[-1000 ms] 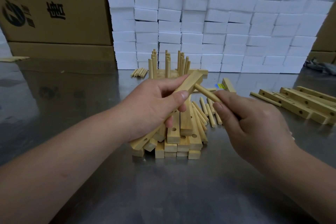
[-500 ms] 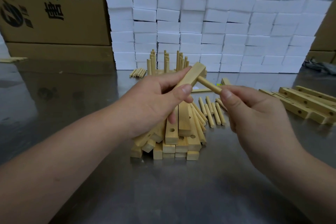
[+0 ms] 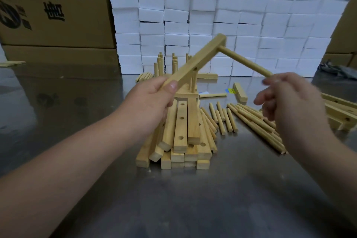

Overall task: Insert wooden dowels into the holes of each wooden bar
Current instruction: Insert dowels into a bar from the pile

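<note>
Spanning the foreground, a polished metal table (image 3: 173, 208) carries all the work. Behind it stand printed cardboard boxes (image 3: 54, 9) and, in front of them, a wall of stacked white foam blocks (image 3: 241, 25). At the table's centre lies a pile of drilled wooden bars (image 3: 182, 131), their ends toward the viewer. Loose dowels (image 3: 253, 121) lie fanned just right of the pile, and further bars (image 3: 342, 112) lie at the right edge. Behind the pile, near the foam wall, fitted bars with upright dowels (image 3: 159, 65) stand in a cluster. The left hand (image 3: 152, 100) grips the near end of one wooden bar (image 3: 195, 62) between thumb and curled fingers, holding it raised above the pile and slanting up to the right. A single dowel (image 3: 245, 60) is seated in the hole at the bar's far end and slopes down to the right hand (image 3: 289, 102). That hand is motion-blurred, its fingers loosely curled at the dowel's lower tip; whether they pinch it cannot be told.
</note>
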Action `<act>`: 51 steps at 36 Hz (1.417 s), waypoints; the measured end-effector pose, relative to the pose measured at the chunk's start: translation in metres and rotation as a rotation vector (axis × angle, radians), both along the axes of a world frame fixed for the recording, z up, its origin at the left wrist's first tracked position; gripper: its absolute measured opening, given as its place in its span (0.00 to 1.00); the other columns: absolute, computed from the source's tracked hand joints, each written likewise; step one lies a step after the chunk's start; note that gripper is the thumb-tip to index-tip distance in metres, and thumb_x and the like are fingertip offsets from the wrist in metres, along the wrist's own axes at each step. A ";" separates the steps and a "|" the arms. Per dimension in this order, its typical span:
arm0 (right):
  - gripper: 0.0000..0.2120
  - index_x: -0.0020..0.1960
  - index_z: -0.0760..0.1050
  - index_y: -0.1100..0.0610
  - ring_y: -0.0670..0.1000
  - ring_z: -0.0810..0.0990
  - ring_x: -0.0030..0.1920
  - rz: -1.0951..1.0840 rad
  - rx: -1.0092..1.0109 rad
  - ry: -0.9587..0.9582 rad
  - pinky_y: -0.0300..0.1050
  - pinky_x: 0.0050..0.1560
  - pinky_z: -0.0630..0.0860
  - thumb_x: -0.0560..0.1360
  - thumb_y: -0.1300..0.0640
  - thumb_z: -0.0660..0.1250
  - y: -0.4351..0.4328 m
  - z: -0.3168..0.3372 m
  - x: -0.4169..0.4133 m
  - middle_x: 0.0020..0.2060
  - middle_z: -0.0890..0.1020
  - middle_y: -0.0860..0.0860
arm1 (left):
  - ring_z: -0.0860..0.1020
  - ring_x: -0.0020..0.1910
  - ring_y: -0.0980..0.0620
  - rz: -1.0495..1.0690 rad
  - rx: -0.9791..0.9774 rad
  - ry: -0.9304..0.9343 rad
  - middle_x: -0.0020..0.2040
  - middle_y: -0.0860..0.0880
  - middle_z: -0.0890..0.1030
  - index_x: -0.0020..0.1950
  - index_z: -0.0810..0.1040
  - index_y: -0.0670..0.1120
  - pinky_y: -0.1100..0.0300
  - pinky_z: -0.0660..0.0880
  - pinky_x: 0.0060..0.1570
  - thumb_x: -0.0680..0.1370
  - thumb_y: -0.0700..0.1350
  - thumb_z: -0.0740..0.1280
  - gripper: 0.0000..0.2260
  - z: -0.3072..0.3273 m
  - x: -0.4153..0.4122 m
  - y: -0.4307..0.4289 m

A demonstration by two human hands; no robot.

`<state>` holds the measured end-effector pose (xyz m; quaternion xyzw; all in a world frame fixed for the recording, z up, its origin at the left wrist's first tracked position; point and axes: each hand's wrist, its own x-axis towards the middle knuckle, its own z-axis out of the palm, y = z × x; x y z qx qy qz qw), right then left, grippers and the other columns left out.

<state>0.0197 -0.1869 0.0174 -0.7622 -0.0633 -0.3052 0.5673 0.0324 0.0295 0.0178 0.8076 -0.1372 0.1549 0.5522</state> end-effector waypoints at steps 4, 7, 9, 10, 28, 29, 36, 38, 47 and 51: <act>0.12 0.53 0.76 0.43 0.48 0.76 0.39 -0.164 -0.721 0.209 0.44 0.39 0.72 0.77 0.53 0.56 -0.006 -0.018 0.018 0.44 0.79 0.43 | 0.65 0.28 0.52 0.098 -0.075 0.041 0.35 0.43 0.69 0.45 0.74 0.36 0.59 0.63 0.31 0.81 0.47 0.55 0.16 -0.002 0.007 0.003; 0.17 0.63 0.72 0.45 0.50 0.73 0.56 -0.189 -0.997 0.306 0.42 0.48 0.67 0.78 0.56 0.54 -0.003 -0.026 0.029 0.59 0.74 0.47 | 0.66 0.23 0.55 0.120 -0.197 0.132 0.32 0.48 0.71 0.48 0.77 0.41 0.65 0.63 0.25 0.81 0.46 0.56 0.13 -0.002 0.012 0.005; 0.18 0.65 0.71 0.45 0.52 0.72 0.57 -0.191 -1.102 0.349 0.44 0.50 0.70 0.78 0.57 0.54 -0.002 -0.028 0.035 0.60 0.72 0.50 | 0.67 0.20 0.58 0.125 -0.273 0.183 0.31 0.51 0.73 0.47 0.76 0.46 0.68 0.63 0.21 0.81 0.46 0.57 0.10 -0.002 0.015 0.005; 0.17 0.64 0.70 0.46 0.53 0.73 0.56 -0.192 -1.149 0.382 0.45 0.51 0.71 0.78 0.58 0.55 -0.001 -0.030 0.036 0.58 0.73 0.51 | 0.67 0.20 0.57 0.123 -0.300 0.204 0.30 0.51 0.73 0.47 0.76 0.47 0.68 0.63 0.20 0.81 0.45 0.57 0.09 -0.002 0.016 0.005; 0.08 0.53 0.70 0.59 0.51 0.67 0.35 -0.501 -1.088 0.406 0.43 0.30 0.60 0.77 0.61 0.54 -0.006 -0.006 0.025 0.37 0.66 0.51 | 0.69 0.21 0.56 0.045 -0.404 0.339 0.30 0.50 0.81 0.54 0.75 0.43 0.66 0.65 0.20 0.82 0.45 0.56 0.11 -0.003 0.016 0.006; 0.09 0.54 0.71 0.59 0.49 0.66 0.34 -0.484 -1.106 0.353 0.42 0.29 0.60 0.77 0.61 0.54 -0.006 -0.006 0.022 0.37 0.66 0.51 | 0.69 0.21 0.56 0.036 -0.398 0.342 0.30 0.49 0.82 0.54 0.75 0.43 0.66 0.66 0.20 0.82 0.45 0.55 0.11 -0.002 0.015 0.006; 0.21 0.58 0.73 0.53 0.43 0.68 0.37 -0.155 -0.768 -0.077 0.38 0.33 0.62 0.73 0.51 0.48 0.024 -0.004 -0.007 0.39 0.66 0.43 | 0.67 0.20 0.54 -0.022 -0.280 0.354 0.27 0.49 0.77 0.48 0.72 0.42 0.64 0.65 0.22 0.80 0.45 0.53 0.10 -0.004 0.014 0.005; 0.16 0.51 0.72 0.48 0.42 0.68 0.36 -0.107 -0.788 -0.070 0.34 0.33 0.61 0.73 0.49 0.47 0.028 -0.007 -0.010 0.37 0.66 0.41 | 0.65 0.20 0.54 -0.049 -0.275 0.351 0.26 0.50 0.73 0.47 0.71 0.43 0.63 0.64 0.23 0.80 0.45 0.52 0.10 -0.003 0.014 0.005; 0.17 0.53 0.75 0.50 0.43 0.70 0.32 -0.016 -0.826 -0.148 0.39 0.28 0.63 0.77 0.48 0.48 0.028 -0.014 -0.014 0.29 0.71 0.42 | 0.64 0.20 0.53 -0.153 -0.255 0.326 0.25 0.50 0.71 0.51 0.70 0.44 0.62 0.62 0.23 0.80 0.45 0.50 0.11 -0.003 0.011 0.002; 0.16 0.57 0.77 0.53 0.46 0.75 0.35 0.078 -0.843 -0.198 0.38 0.33 0.70 0.75 0.52 0.55 0.031 -0.015 -0.022 0.36 0.79 0.43 | 0.66 0.20 0.53 -0.139 -0.274 0.298 0.26 0.49 0.76 0.45 0.70 0.42 0.64 0.64 0.21 0.81 0.44 0.51 0.11 -0.002 0.008 0.000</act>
